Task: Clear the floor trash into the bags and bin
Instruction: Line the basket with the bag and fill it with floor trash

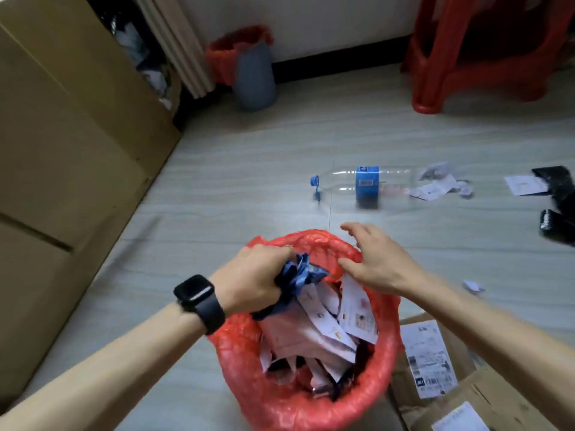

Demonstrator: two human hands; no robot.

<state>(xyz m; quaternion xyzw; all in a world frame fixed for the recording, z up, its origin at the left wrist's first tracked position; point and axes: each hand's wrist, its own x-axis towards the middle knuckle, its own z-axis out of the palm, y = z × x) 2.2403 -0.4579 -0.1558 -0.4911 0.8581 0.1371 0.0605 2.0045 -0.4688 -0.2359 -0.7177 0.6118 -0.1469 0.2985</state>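
While my left hand (249,279) clamps a crumpled blue wad (298,273) right over the mouth of the red-lined bin (387,353), my right hand (378,264) hovers just beside it, fingers spread and loose, holding nothing. Under both hands the bin is stuffed with torn papers (314,332), so I reckon the wad wants pressing down, not just dropping. It looks soft and light, thin film or cloth, I can't say which, and should squash easily. Ahead of my right hand, well apart, a clear plastic bottle (364,181) lies on its side on the floor (249,169), blue cap (315,181) hanging open. I judge it empty: light, springy, a bit slick, apt to roll. Best taken round the labelled middle. Past its base sit paper scraps (435,188), flimsy, pinch-and-lift stuff. One more crumpled scrap (473,287) lies off to the right of my right hand.
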